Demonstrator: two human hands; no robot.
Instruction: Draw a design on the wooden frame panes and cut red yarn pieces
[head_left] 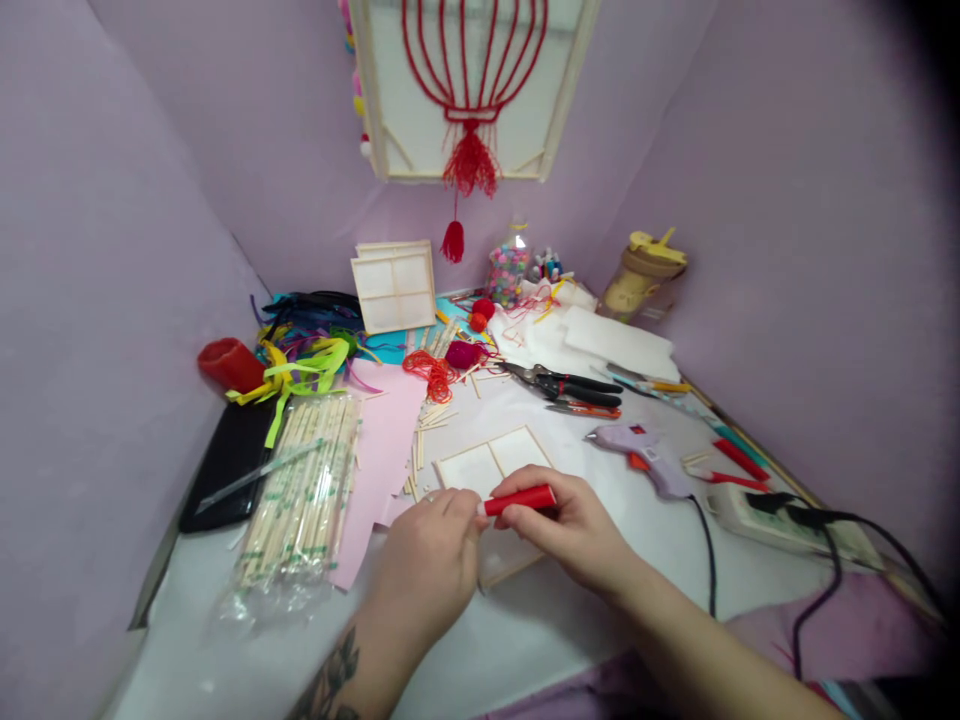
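Observation:
My right hand (574, 525) grips a red marker (523, 499) between thumb and fingers, holding it nearly level. The marker's white end points at my left hand (435, 545), whose fingers are closed around that end; what they cover there is hidden. Beneath both hands lies a square frame of thin wooden sticks (527, 440) with white paper and a stick across its middle. My hands hide part of the frame.
A bag of wooden sticks (296, 490) and pink paper (382, 440) lie left. Pliers (559, 383), a glue gun (645, 455) with its cord, and a power strip (795, 525) lie right. Similar frames (395, 290), red yarn (431, 375) and a pompom jar (510, 270) are behind.

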